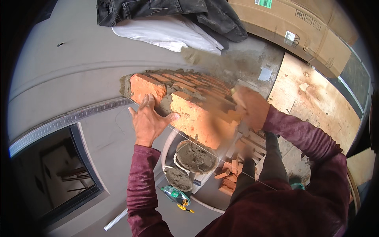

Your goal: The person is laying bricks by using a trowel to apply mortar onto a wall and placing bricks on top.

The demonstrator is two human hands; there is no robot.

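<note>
An orange brick wall [193,118] with grey mortar between its bricks runs from the plastered wall toward the right. My left hand [147,122] is open, fingers spread, with its fingertips on the end brick [147,87] and its thumb against the brick face beside a mortar joint. Over the wall's right part, my right hand [252,108] is smeared by motion. It is closed round a tool with a pale wooden handle [234,91]; the blur hides the tool's working end. A thin taut string [183,134] crosses in front of the wall.
Below the wall stand two buckets of wet mortar [195,157] [178,178], loose bricks [231,179] and a green bottle [173,192]. Dark and white clothes [166,33] lie beyond. Cardboard boxes [292,23] and plywood [300,87] are at right, a dark-framed opening [55,170] at left.
</note>
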